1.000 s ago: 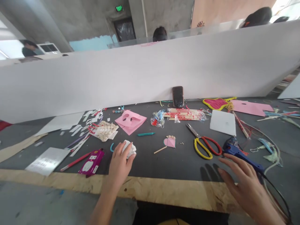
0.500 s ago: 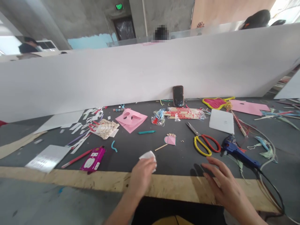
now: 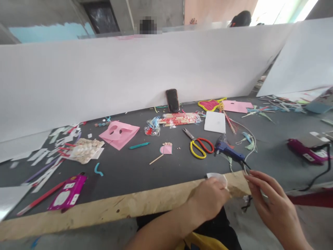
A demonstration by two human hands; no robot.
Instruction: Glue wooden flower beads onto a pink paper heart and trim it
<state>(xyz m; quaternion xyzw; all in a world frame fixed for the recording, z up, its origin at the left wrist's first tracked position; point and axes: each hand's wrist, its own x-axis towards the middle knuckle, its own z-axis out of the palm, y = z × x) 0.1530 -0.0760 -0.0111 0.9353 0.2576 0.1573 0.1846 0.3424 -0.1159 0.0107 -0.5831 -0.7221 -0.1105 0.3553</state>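
Note:
My left hand (image 3: 211, 197) is closed around a crumpled white tissue (image 3: 217, 178) at the table's front edge. To its right, the fingertips of my right hand (image 3: 269, 199) are pinched on the cord (image 3: 246, 169) trailing from a blue glue gun (image 3: 229, 150). Beyond my hands lie scissors (image 3: 198, 145) with one yellow and one red handle, their blades pointing away to the left. A small pink piece (image 3: 166, 149) edged with beads lies left of them, touching a thin wooden stick (image 3: 156, 159).
A phone (image 3: 172, 100) leans on the white partition (image 3: 130, 76). Wrapped sticks (image 3: 179, 118), a white square (image 3: 214, 122), a pink mask (image 3: 119, 133), a teal pen (image 3: 139, 146) and a purple packet (image 3: 68, 192) lie about. Another purple packet (image 3: 308, 151) sits far right.
My view has swung to the right. My left hand has carried the tissue rightward to the front edge, and my right hand's spread fingers have closed at the cord.

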